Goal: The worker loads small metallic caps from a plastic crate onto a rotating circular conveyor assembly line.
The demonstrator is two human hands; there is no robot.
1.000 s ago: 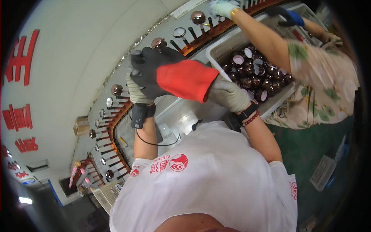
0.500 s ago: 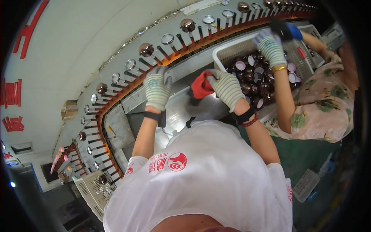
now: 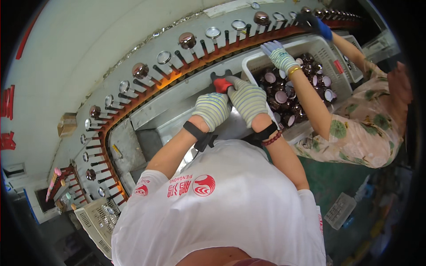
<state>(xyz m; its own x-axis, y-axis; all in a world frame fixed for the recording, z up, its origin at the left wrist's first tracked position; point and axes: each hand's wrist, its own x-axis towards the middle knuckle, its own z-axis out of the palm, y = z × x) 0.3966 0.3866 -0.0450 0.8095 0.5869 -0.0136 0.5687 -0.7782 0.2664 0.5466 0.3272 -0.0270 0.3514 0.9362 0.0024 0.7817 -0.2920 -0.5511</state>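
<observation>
My right hand [image 3: 248,101], in a striped glove with a grey coating, is closed on a red and dark grey cloth-like piece, seemingly a work glove [image 3: 221,84]. Its dark, finger-like ends point away from me. My left hand [image 3: 212,111], in a matching striped glove, presses against the right hand just below the red piece. Its fingers are curled under, and what they hold is hidden. Both hands are over a metal trough [image 3: 177,121], in front of a moving line of upright holders carrying shiny round lids or cups, such as a copper-coloured one [image 3: 187,40].
A white crate [image 3: 250,66] full of dark, shiny cups stands to the right. A co-worker's striped glove [image 3: 280,56] is over its rim; their dark-gloved hand [image 3: 314,25] reaches to the line. Another crate [image 3: 91,228] stands lower left. A cardboard box [image 3: 67,124] is by the wall.
My left hand has come from the line's edge rightward to my right hand and closed. The red piece has moved slightly away and left. Items on the line have shifted left.
</observation>
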